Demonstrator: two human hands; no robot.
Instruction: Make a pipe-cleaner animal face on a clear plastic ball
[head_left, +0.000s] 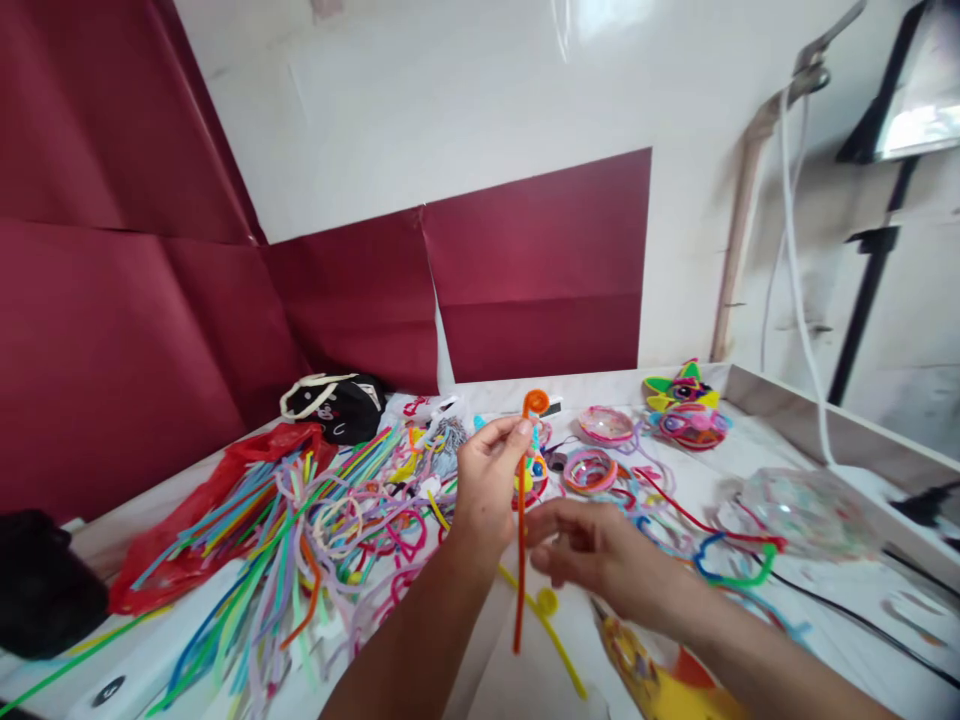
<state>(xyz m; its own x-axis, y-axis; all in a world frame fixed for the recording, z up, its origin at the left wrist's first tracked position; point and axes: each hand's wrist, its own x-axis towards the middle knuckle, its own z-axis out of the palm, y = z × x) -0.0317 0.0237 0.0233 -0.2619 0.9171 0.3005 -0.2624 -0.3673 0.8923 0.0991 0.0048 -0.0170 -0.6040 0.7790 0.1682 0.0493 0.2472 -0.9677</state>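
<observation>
My left hand (491, 478) is raised over the table and pinches an orange pipe cleaner (521, 545) near its curled top, so the stem hangs straight down. My right hand (592, 555) is just to the right of the stem, fingers curled toward it and blurred; whether they touch it or hold anything is unclear. A yellow pipe cleaner (551, 625) with a curled end lies on the table under both hands.
A big heap of coloured pipe cleaners (300, 530) spreads over a red plastic bag (187, 520) at the left. Coiled rings (589, 468), a star-shaped toy (682, 390), a clear plastic ball (806, 510) and a black pouch (337, 405) lie around on the white table (840, 600).
</observation>
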